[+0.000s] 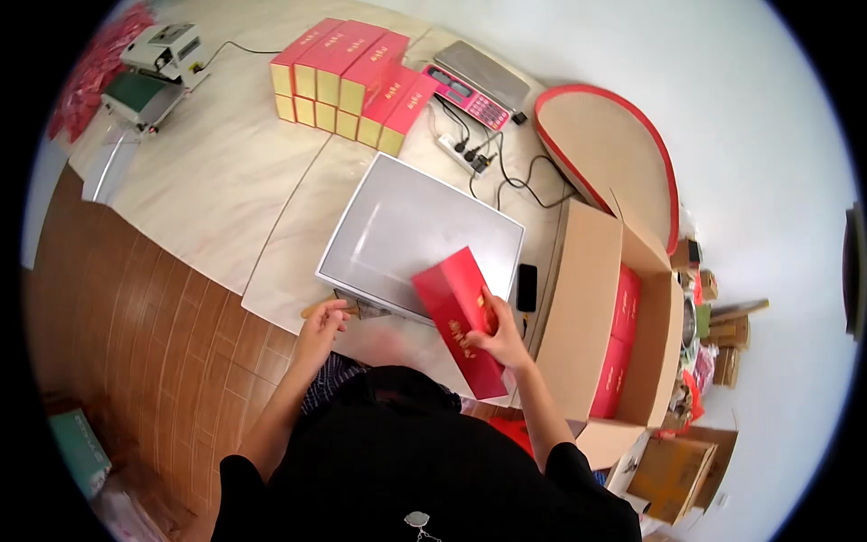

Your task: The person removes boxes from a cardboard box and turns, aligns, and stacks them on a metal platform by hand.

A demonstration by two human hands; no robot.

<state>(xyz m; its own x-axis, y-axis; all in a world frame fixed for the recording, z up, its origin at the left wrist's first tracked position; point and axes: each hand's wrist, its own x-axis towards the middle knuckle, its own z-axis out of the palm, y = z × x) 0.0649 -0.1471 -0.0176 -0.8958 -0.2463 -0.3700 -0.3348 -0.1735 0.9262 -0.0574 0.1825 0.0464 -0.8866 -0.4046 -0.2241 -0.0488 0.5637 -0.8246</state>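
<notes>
In my right hand [498,336] is a long red box [452,312] with gold lettering, gripped across its side and tilted over the front right corner of a grey, flat-topped case [420,230]. My left hand [326,321] is near the case's front left corner, fingers partly bent and apart, with no object visible in it. A wooden-looking handle [316,310] lies beside that hand, partly hidden. To the right, an open cardboard carton [575,307] holds red boxes [617,361]. Red and gold boxes [348,54] are stacked at the back of the table.
A black phone [527,287] lies between case and carton. Behind are a pink scale [470,98], a power strip [459,154] with loose cables and a red-rimmed round tray [664,135]. A machine [149,86] stands at the far left. The table's front edge [212,278] borders the wooden floor.
</notes>
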